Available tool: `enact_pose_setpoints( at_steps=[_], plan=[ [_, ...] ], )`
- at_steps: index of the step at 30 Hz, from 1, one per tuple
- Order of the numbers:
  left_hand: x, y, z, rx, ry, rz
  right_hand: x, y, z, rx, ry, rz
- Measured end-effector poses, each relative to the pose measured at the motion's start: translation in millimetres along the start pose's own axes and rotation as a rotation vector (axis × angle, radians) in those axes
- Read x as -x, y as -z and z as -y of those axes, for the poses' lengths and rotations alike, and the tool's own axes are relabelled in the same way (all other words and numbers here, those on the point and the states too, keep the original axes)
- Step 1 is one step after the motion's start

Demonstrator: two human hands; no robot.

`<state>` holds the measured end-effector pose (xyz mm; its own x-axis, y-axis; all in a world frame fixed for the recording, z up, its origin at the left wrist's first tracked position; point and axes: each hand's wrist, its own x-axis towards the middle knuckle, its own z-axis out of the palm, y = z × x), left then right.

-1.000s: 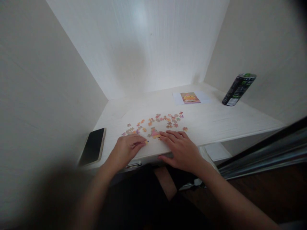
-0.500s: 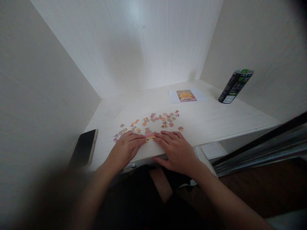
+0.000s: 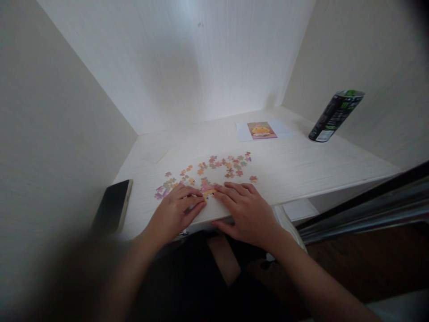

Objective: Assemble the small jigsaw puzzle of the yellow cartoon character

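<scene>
A small joined patch of jigsaw puzzle (image 3: 208, 190), pink and yellow with dark eye spots, lies near the table's front edge between my hands. My left hand (image 3: 176, 209) is at its left side, thumb and forefinger pinched at a yellow puzzle piece (image 3: 205, 198), mostly hidden by the fingertips. From the right, my right hand (image 3: 246, 210) lies with fingers stretched out, their tips resting on the patch's right side and the thumb apart at the table edge. Loose puzzle pieces (image 3: 213, 163) are spread in an arc behind both hands.
A picture card (image 3: 262, 130) of a yellow figure lies on white paper at the back. A dark drink can (image 3: 335, 117) stands at the right. The phone (image 3: 112, 206) lies by the left wall. One single piece (image 3: 253, 179) sits right of the others.
My left thumb and forefinger have drawn together at the patch's lower left. My right hand stays nearly in place. The view has shifted slightly.
</scene>
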<state>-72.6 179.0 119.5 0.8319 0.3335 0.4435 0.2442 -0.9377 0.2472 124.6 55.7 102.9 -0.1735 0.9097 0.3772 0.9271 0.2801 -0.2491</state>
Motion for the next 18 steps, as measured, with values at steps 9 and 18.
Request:
enact_pose_setpoints(
  at_steps=[9,18],
  plan=[
    [0.6,-1.3,-2.9,-0.004,0.049,-0.005,-0.4,0.8,0.1,0.001,-0.002,-0.002],
    [1.0,1.7,-5.3,-0.015,0.16,-0.016,0.8,-0.1,-0.1,0.002,0.0,-0.009]
  ],
)
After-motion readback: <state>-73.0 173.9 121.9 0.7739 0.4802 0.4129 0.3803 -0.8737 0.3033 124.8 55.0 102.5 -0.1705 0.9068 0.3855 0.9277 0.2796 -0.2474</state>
